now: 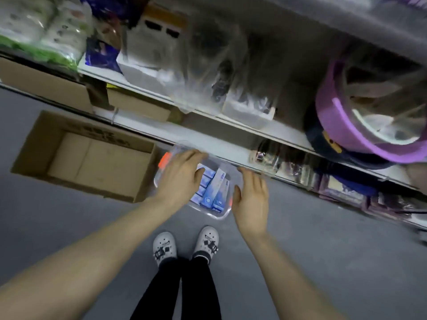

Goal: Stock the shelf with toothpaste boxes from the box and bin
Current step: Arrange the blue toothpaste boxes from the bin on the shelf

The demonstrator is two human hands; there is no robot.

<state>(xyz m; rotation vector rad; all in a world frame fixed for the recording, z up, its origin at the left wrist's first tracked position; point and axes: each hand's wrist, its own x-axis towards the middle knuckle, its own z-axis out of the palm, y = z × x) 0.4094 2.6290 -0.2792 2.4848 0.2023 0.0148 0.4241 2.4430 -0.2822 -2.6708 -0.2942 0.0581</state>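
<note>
A clear plastic bin [220,215] with orange latches sits on the grey floor in front of the shelf. Several blue and white toothpaste boxes [216,191] lie inside it. My left hand [179,176] hovers over the bin's left side with its fingers spread and relaxed, holding nothing. My right hand [250,195] is beside the bin's right edge, fingers straight, also holding nothing. An open cardboard box [85,155] stands on the floor to the left; no toothpaste shows inside it. The frame is blurred by motion.
The shelf [208,144] runs diagonally across the top, packed with clear-wrapped goods, cardboard boxes and a purple item [360,125] at the right. My feet in white clogs [184,245] stand on the floor just behind the bin.
</note>
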